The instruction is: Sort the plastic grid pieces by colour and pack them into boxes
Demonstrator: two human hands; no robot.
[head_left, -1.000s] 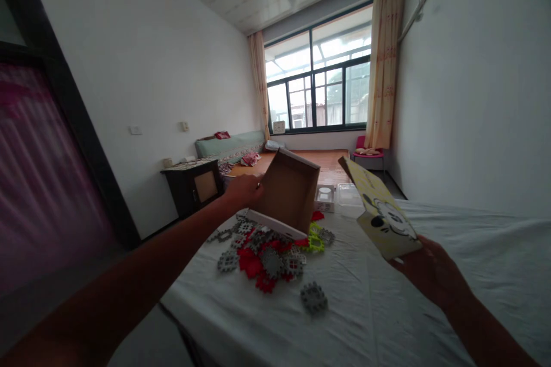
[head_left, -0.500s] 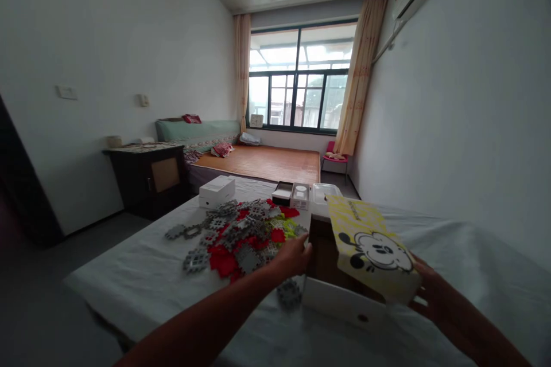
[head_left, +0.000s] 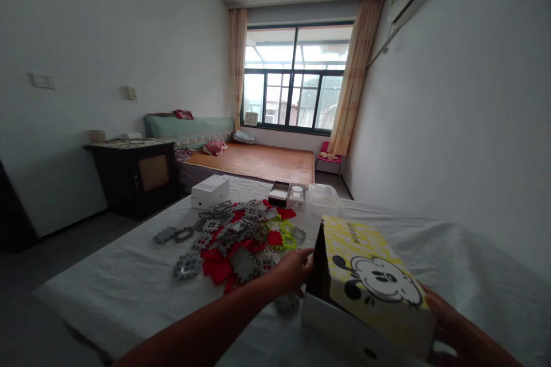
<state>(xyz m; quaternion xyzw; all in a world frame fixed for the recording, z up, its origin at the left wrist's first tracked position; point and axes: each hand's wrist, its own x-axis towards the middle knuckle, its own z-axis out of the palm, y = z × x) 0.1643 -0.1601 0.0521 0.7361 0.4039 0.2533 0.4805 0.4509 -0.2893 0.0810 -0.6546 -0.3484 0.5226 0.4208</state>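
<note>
A cardboard box (head_left: 340,318) with white sides stands on the cloth in front of me. Its yellow lid (head_left: 365,241), printed with a black-and-white cartoon face, slants over it, and a dark gap shows at the left side. My left hand (head_left: 293,269) grips the box's left edge, thumb and fingers closed on it. At the lid's right edge, my right hand (head_left: 447,321) holds on with its fingers partly hidden behind it. Left of the box lies a heap of interlocking plastic pieces (head_left: 245,264) in grey, red and yellow-green.
Behind the heap are a white box (head_left: 210,190), a small open dark box (head_left: 279,192), a small carton (head_left: 297,197) and a clear plastic container (head_left: 323,198). A white cloth (head_left: 129,281) covers the table. Farther back are a bed (head_left: 267,160) and a dark cabinet (head_left: 129,178).
The lid has come down over the box, narrowing the opening on the left. My right hand has moved down with it, while my left hand stays at the box edge. The view has shifted slightly.
</note>
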